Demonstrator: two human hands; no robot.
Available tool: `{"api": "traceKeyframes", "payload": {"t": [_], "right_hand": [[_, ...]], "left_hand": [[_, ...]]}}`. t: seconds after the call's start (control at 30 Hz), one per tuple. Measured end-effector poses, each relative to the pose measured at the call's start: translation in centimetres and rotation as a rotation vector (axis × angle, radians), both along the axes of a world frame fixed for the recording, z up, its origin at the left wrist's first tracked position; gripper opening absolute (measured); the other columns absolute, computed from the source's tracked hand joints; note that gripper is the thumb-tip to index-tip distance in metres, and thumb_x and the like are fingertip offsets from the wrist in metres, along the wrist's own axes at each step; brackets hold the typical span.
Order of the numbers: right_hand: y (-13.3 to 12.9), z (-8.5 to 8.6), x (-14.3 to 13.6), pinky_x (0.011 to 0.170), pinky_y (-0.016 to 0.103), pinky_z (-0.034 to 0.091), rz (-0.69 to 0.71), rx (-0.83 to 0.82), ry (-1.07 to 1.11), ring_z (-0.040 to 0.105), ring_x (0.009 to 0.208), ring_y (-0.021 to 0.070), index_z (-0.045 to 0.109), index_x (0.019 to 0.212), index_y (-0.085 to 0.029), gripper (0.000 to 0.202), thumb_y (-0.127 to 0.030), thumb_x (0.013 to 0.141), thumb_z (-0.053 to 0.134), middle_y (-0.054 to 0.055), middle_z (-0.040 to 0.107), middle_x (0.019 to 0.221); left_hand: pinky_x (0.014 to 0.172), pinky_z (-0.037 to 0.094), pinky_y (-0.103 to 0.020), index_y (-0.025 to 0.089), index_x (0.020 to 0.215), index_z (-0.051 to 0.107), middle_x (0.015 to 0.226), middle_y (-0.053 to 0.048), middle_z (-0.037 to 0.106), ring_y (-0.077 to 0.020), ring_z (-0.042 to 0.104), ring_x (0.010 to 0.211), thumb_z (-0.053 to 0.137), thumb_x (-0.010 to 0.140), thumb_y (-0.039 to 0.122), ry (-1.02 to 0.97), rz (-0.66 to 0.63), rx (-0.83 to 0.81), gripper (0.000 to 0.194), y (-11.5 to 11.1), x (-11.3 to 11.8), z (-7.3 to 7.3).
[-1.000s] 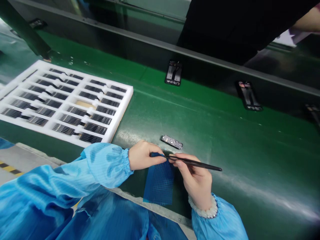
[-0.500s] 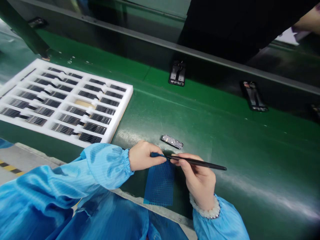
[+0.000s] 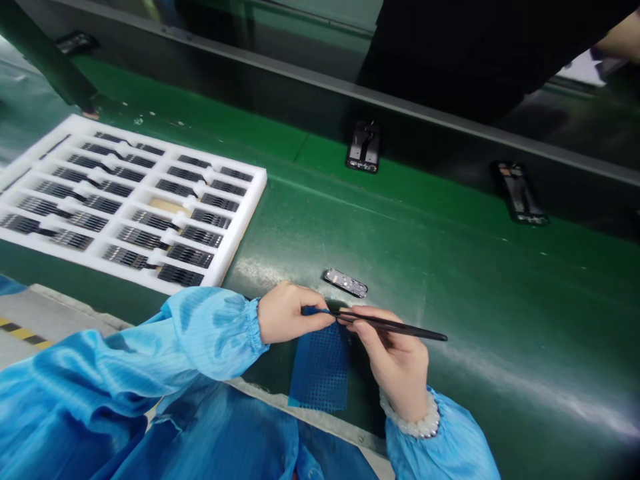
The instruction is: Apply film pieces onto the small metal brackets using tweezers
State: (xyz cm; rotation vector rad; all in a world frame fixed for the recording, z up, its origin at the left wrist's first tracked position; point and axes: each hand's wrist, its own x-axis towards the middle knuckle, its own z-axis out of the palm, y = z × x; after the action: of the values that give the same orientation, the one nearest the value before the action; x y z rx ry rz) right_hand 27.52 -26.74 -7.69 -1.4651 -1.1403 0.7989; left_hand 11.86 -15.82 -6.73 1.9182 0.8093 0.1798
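Note:
My left hand (image 3: 293,313) pinches the upper edge of a blue perforated sheet (image 3: 323,373), which hangs down over the bench's front edge. In my right hand (image 3: 395,347) is a pair of black tweezers (image 3: 407,327), held like a pen. Their tips reach the sheet's top beside my left fingertips; whether they grip some small piece there I cannot make out. Just beyond the fingers, a small grey component with a black rim (image 3: 346,283) lies flat on the green bench (image 3: 310,233).
At the left sits a white foam tray (image 3: 263,180) filled with rows of black flex-like parts. Behind the bench, a phone frame (image 3: 363,147) and another phone frame (image 3: 520,193) lie along a dark strip. Part of another person's arm shows at the upper right.
The phone frames at the back have shifted slightly to the right. My right hand and the tweezers have moved a little to the left; my left hand stays nearly in place.

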Motion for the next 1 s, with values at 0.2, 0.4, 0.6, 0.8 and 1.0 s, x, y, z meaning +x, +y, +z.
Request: {"api": "traceKeyframes", "payload": {"t": [0.2, 0.4, 0.6, 0.8, 1.0], "right_hand": [[-0.11, -0.11, 0.09, 0.071, 0.033, 0.060, -0.004, -0.013, -0.006, 0.071, 0.072, 0.0185, 0.067, 0.095, -0.023, 0.013, -0.025, 0.084, 0.061, 0.003, 0.073, 0.085], [-0.03, 0.00, 0.01, 0.070, 0.032, 0.061, -0.006, -0.025, 0.026, 0.071, 0.071, 0.0186, 0.067, 0.094, -0.022, 0.012, -0.025, 0.084, 0.061, 0.003, 0.074, 0.083], [-0.05, -0.08, 0.10, 0.070, 0.032, 0.060, 0.011, -0.047, 0.027, 0.070, 0.071, 0.0177, 0.067, 0.095, -0.022, 0.013, -0.026, 0.083, 0.062, 0.004, 0.073, 0.085], [-0.03, -0.07, 0.09, 0.070, 0.033, 0.060, 0.009, -0.043, 0.005, 0.071, 0.072, 0.0186, 0.068, 0.094, -0.022, 0.013, -0.026, 0.083, 0.062, 0.004, 0.074, 0.084], [0.01, 0.02, 0.02, 0.071, 0.032, 0.061, 0.007, -0.018, 0.037, 0.071, 0.072, 0.0183, 0.067, 0.094, -0.023, 0.012, -0.025, 0.083, 0.062, 0.003, 0.074, 0.084]], "left_hand": [[0.053, 0.038, -0.015, 0.017, 0.069, 0.069, 0.058, 0.004, 0.062, -0.0068, 0.053, 0.052, 0.061, 0.078, 0.029, -0.033, -0.020, 0.054, 0.018, 0.03, -0.09, -0.19], [0.053, 0.038, -0.016, 0.017, 0.069, 0.069, 0.058, 0.004, 0.062, -0.0065, 0.053, 0.052, 0.061, 0.079, 0.029, -0.034, -0.028, 0.058, 0.017, -0.03, -0.16, -0.32], [0.057, 0.039, -0.016, 0.017, 0.068, 0.066, 0.060, 0.004, 0.061, -0.0073, 0.055, 0.056, 0.060, 0.079, 0.025, -0.052, -0.061, 0.077, 0.015, -0.06, -0.17, -0.31], [0.056, 0.038, -0.016, 0.017, 0.065, 0.063, 0.060, 0.004, 0.058, -0.0071, 0.053, 0.056, 0.058, 0.080, 0.024, -0.065, -0.077, 0.069, 0.017, -0.03, -0.14, -0.19], [0.055, 0.037, -0.016, 0.016, 0.064, 0.063, 0.058, 0.004, 0.056, -0.0064, 0.052, 0.054, 0.058, 0.079, 0.023, -0.076, -0.066, 0.072, 0.018, 0.00, -0.15, -0.09]]}}
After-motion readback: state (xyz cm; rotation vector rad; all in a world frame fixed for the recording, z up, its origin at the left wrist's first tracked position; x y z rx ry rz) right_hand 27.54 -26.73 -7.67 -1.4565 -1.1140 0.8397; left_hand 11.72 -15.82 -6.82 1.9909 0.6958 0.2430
